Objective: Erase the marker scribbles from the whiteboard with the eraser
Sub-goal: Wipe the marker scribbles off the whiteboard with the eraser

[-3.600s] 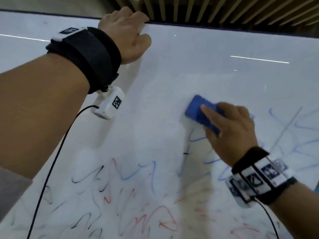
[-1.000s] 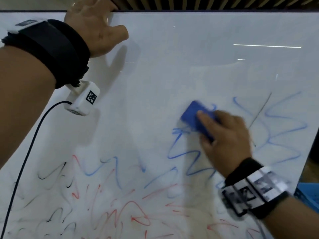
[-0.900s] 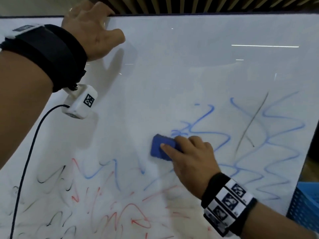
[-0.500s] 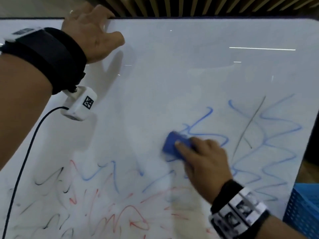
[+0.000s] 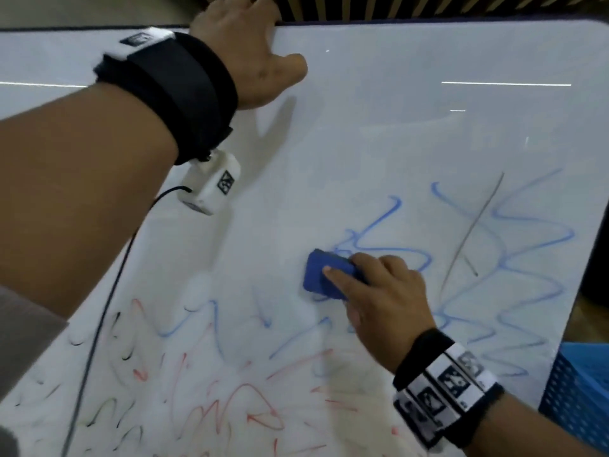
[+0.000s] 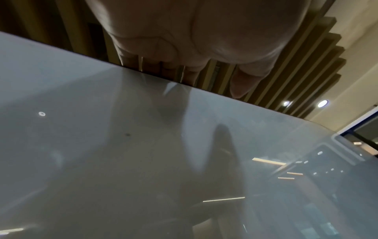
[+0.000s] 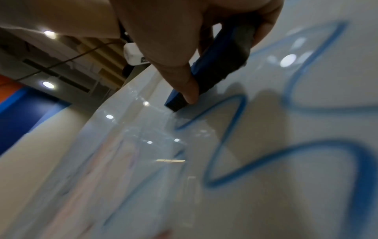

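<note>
A white whiteboard (image 5: pixel 379 133) fills the head view, upright in front of me. Blue scribbles (image 5: pixel 514 245) cover its right half; red and black scribbles (image 5: pixel 230 407) spread along the bottom. My right hand (image 5: pixel 379 291) grips a blue eraser (image 5: pixel 326 275) and presses it flat on the board at the left end of the blue lines. In the right wrist view the eraser (image 7: pixel 216 64) shows its dark felt against the board, with my fingers curled round it. My left hand (image 5: pixel 250 51) holds the board's top edge, fingers hooked over it, thumb on the front face.
A blue perforated basket (image 5: pixel 580 400) stands past the board's right edge, low down. A black cable (image 5: pixel 99 324) hangs from the left wrist camera in front of the board. Wooden slats (image 5: pixel 428 8) run behind the top edge.
The eraser swept from the upper middle down and left through the blue lines, back to the right a little, and now sits lower left again. The left hand stays on the top edge.
</note>
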The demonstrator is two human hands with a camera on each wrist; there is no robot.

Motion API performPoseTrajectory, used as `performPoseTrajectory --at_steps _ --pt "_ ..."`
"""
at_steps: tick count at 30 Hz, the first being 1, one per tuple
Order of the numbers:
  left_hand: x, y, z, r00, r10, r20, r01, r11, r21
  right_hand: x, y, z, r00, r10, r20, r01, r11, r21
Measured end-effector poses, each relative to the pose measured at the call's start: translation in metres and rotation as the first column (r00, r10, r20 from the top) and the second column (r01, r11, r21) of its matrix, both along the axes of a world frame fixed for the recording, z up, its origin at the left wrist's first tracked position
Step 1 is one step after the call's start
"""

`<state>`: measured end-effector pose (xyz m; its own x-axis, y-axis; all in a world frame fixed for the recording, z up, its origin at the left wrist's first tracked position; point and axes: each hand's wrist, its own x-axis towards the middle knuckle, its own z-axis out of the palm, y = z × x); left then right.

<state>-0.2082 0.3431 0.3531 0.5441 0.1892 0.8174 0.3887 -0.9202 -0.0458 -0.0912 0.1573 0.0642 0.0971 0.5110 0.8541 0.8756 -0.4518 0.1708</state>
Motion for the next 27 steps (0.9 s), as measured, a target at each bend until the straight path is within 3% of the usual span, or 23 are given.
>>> performPoseTrajectory --at_steps 5,7,9,11,13,15,18,20,24,26,27 --pt "0.005 0.004 -0.003 0.999 -0.022 0.043 0.022 1.000 -0.010 0.057 -0.070 0.061 0.984 -0.172 -0.036 0.176 0.954 0.243" --pt "0.007 0.005 -0.004 0.998 -0.040 0.058 0.042 0.999 -0.018 0.053 -0.069 0.059 0.983 -0.171 -0.064 0.183 0.939 0.290" --pt "0.008 0.004 -0.005 0.996 -0.039 0.085 0.042 0.999 -0.024 0.033 -0.044 0.031 0.994 -0.097 -0.041 0.105 0.961 0.255" --pt "0.009 0.003 -0.006 0.994 -0.035 0.099 0.038 0.999 -0.037 0.013 -0.016 -0.002 1.000 -0.016 0.003 0.016 0.994 0.112" --pt "0.009 0.003 -0.007 0.995 -0.040 0.087 0.044 0.998 -0.038 0.014 -0.014 -0.002 1.000 0.002 0.020 -0.003 1.000 0.019" --pt "0.007 0.003 -0.006 0.994 -0.059 0.087 0.062 0.998 -0.029 0.036 -0.036 0.028 1.000 -0.002 0.023 0.000 0.995 0.096" --pt "0.009 0.004 -0.006 0.992 -0.069 0.108 0.072 0.997 -0.019 0.070 -0.075 0.074 0.991 -0.116 -0.069 0.132 0.938 0.320" --pt "0.011 0.002 -0.006 0.992 -0.064 0.113 0.067 0.998 -0.017 0.064 -0.072 0.071 0.985 -0.133 -0.113 0.166 0.916 0.365" --pt "0.012 0.005 -0.004 0.993 -0.064 0.104 0.064 0.998 0.002 0.021 -0.020 0.010 1.000 0.010 -0.025 -0.007 0.996 0.092" --pt "0.012 0.004 -0.004 0.991 -0.080 0.109 0.080 0.997 0.006 0.027 -0.024 0.014 0.999 0.029 -0.025 -0.028 0.999 0.035" --pt "0.011 0.004 -0.005 0.991 -0.083 0.109 0.083 0.997 0.004 0.039 -0.035 0.028 0.999 0.032 -0.033 -0.029 0.995 0.096"
